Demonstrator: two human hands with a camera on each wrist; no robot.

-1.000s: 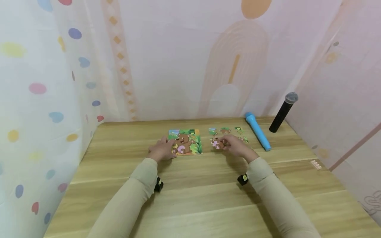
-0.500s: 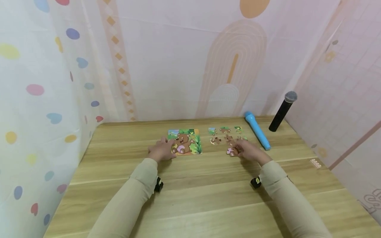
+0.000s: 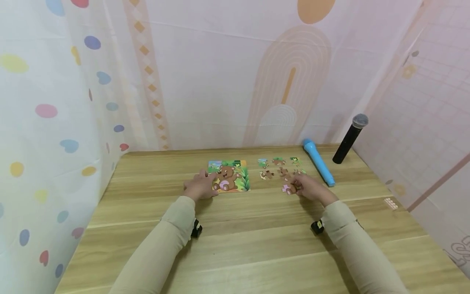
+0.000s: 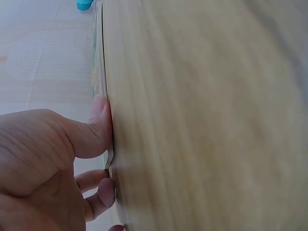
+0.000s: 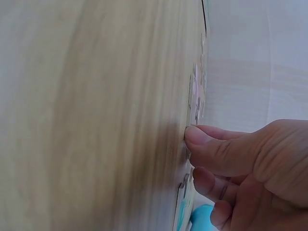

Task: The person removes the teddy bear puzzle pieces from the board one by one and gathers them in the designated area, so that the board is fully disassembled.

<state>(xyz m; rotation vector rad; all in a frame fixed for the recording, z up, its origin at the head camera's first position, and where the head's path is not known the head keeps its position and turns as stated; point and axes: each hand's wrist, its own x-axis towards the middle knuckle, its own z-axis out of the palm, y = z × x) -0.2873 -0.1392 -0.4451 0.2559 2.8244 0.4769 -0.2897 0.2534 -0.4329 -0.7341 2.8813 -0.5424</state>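
Observation:
A bear jigsaw picture (image 3: 235, 177) lies flat on the table in the head view. My left hand (image 3: 199, 185) holds its near left corner. In the left wrist view the thumb (image 4: 102, 120) lies against its near edge, the other fingers curled beside the corner. My right hand (image 3: 309, 188) pinches a jigsaw piece (image 3: 287, 188) with pink and brown on it, at the near side of a group of loose pieces. Its thumb (image 5: 197, 136) is low at the tabletop in the right wrist view. Behind lie other loose pieces, such as a brown one (image 3: 267, 174); the hand partly hides some.
A blue toy microphone (image 3: 318, 162) lies right of the pieces. Beside it a black microphone (image 3: 346, 143) with a silver head stands tilted. A small pale pink object (image 3: 391, 203) is near the right table edge. A patterned curtain (image 3: 205, 81) hangs behind the table (image 3: 235, 253).
My right hand has drawn a jigsaw piece right and toward the near side, away from the brown piece at its left. The left hand stays at the picture's corner.

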